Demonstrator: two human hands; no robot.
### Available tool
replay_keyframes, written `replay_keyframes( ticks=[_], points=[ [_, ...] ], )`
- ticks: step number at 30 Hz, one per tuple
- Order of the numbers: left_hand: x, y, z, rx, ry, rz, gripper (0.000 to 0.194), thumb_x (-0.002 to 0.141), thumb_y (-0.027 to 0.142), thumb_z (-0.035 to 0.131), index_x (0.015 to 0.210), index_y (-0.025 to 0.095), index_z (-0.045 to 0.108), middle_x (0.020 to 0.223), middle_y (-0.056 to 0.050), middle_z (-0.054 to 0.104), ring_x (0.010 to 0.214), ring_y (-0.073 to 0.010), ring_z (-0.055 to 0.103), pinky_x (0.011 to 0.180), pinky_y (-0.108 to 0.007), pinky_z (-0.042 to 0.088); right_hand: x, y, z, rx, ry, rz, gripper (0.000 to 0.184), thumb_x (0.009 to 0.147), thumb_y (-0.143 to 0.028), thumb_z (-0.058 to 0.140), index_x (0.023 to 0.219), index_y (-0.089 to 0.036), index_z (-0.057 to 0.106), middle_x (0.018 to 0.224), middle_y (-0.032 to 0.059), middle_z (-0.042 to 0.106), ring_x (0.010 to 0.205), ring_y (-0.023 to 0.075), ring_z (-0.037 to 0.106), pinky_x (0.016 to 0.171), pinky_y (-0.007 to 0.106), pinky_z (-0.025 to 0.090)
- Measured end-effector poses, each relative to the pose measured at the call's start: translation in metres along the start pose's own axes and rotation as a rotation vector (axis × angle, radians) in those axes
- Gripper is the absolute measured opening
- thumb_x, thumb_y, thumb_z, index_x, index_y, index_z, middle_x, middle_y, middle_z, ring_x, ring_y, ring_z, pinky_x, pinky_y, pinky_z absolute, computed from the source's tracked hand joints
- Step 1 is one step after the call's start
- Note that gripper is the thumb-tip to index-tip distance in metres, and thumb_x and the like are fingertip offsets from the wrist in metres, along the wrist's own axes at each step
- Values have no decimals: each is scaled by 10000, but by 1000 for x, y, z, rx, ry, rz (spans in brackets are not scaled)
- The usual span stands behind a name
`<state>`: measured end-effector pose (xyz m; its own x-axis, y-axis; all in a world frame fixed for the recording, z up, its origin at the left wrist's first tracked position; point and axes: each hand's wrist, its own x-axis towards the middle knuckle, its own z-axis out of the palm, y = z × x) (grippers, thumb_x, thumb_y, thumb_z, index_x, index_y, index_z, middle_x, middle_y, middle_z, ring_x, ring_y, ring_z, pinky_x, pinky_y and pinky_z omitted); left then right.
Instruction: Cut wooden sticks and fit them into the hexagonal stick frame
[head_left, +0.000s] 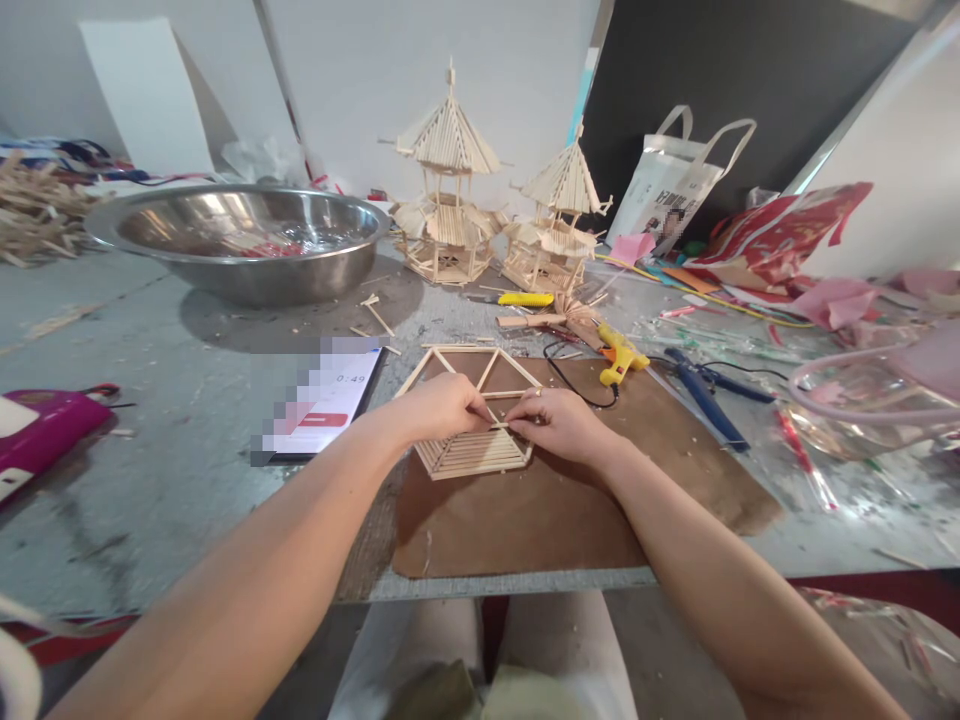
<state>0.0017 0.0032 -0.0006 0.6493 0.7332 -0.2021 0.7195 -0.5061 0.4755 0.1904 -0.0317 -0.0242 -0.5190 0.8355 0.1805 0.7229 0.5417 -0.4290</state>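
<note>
A six-sided frame of thin wooden sticks (480, 458) lies on a brown board, with spokes meeting at its middle. Its near section is filled with sticks laid side by side, while the far sections show open gaps. Over the frame's middle, my left hand (444, 405) is closed in a pinch. From the other side my right hand (559, 420) pinches too, its fingertips close to the left ones. A short thin wooden stick (499, 426) shows between the fingertips of both hands; its ends are hidden by the fingers.
Beyond the brown board (525, 530) lie a yellow glue gun (621, 355), blue pliers (705, 395) and a yellow cutter (525, 299). Two stick pagodas (450, 220) stand at the back. A steel basin (277, 265) and a phone (330, 400) are to the left.
</note>
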Motion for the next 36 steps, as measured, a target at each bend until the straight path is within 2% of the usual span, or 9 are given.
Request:
replay_keyframes(
  ticks=[17, 19, 22, 25, 27, 29, 31, 34, 36],
  points=[
    [-1, -2, 1, 44, 32, 24, 254, 660, 254, 504, 826, 246, 696, 785, -29, 698, 656, -149, 582, 604, -236, 372, 1, -2, -1, 30, 11, 9, 173, 765, -246, 510, 832, -236, 669, 807, 1, 666, 733, 118, 572, 659, 228, 389],
    [-1, -1, 0, 57, 35, 17, 244, 671, 283, 508, 824, 241, 694, 794, -27, 696, 677, -155, 585, 601, -234, 371, 0, 0, -3, 40, 58, 31, 178, 764, -246, 504, 825, -222, 669, 786, 7, 663, 701, 116, 564, 632, 226, 387],
    [-1, 0, 0, 53, 49, 3, 247, 689, 335, 504, 811, 228, 690, 804, -29, 692, 703, -160, 587, 604, -234, 373, -2, 11, -8, 56, 206, 122, 189, 759, -262, 497, 813, -203, 668, 771, 16, 660, 659, 118, 555, 607, 230, 394],
    [0, 1, 0, 31, 98, -16, 269, 708, 370, 491, 806, 208, 682, 774, -33, 686, 686, -156, 582, 607, -236, 374, -4, 28, -20, 40, 397, 265, 214, 764, -282, 477, 834, -203, 663, 805, 19, 667, 701, 134, 575, 637, 240, 416],
    [0, 1, -1, 5, 148, -23, 283, 723, 377, 476, 810, 195, 674, 760, -35, 680, 672, -152, 578, 604, -237, 375, -4, 39, -30, -65, 466, 414, 253, 781, -305, 443, 881, -211, 656, 816, 23, 671, 716, 157, 587, 632, 261, 425],
    [-1, 2, -3, -27, 217, -29, 284, 736, 373, 463, 814, 187, 663, 772, -33, 676, 677, -149, 575, 612, -237, 378, 0, 47, -40, -235, 425, 524, 270, 791, -291, 422, 913, -226, 654, 899, 34, 668, 806, 190, 592, 675, 292, 427],
    [-1, 4, -5, -48, 302, -45, 272, 742, 363, 460, 816, 185, 651, 789, -29, 672, 692, -147, 574, 628, -237, 381, 8, 52, -47, -380, 294, 570, 286, 798, -264, 405, 955, -253, 644, 988, 36, 648, 888, 218, 580, 702, 317, 426],
    [-2, 4, -7, -60, 401, -88, 257, 749, 353, 455, 799, 176, 634, 774, -25, 663, 688, -146, 567, 630, -242, 383, 23, 56, -49, -551, 67, 559, 303, 789, -207, 406, 984, -259, 633, 1037, 62, 628, 928, 246, 570, 695, 333, 430],
    [-2, 3, -7, -69, 448, -107, 240, 755, 329, 448, 788, 167, 621, 767, -27, 657, 689, -145, 563, 633, -246, 385, 33, 58, -47, -606, -17, 526, 300, 767, -155, 418, 952, -210, 647, 1021, 101, 629, 945, 263, 564, 695, 338, 430]
  ],
)
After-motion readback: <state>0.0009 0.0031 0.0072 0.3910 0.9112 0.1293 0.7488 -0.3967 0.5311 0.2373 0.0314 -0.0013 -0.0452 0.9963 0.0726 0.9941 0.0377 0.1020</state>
